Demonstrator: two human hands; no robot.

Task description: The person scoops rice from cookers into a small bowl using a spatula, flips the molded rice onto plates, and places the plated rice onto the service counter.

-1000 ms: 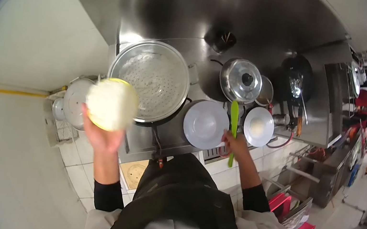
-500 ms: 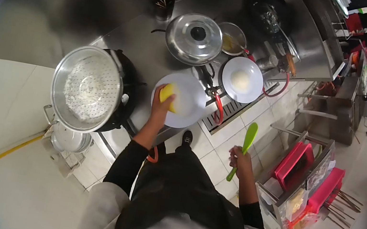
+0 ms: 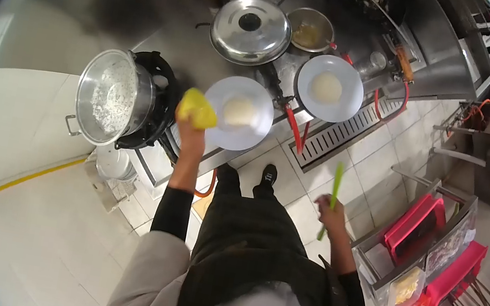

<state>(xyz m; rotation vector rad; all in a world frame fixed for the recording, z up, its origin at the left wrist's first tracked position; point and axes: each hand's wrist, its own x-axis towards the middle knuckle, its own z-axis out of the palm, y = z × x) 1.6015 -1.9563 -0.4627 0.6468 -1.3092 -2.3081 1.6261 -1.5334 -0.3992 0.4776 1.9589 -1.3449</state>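
Holding a yellow bowl [image 3: 199, 110], tilted, left hand [image 3: 189, 131] closed round it, just beside the left rim of the nearer-left plate [image 3: 219, 93]. White mound [image 3: 239, 112] sits on that plate, at the counter's [image 3: 179, 45] near edge. Right hand [image 3: 332, 214] grips a green utensil [image 3: 336, 184], upper end pointing toward the counter, out past its near edge. Second plate [image 3: 348, 79], also with a white mound, lies to the right; lidded pan [image 3: 249, 40] behind. Perforated pot [image 3: 114, 99] stands at the counter's left end.
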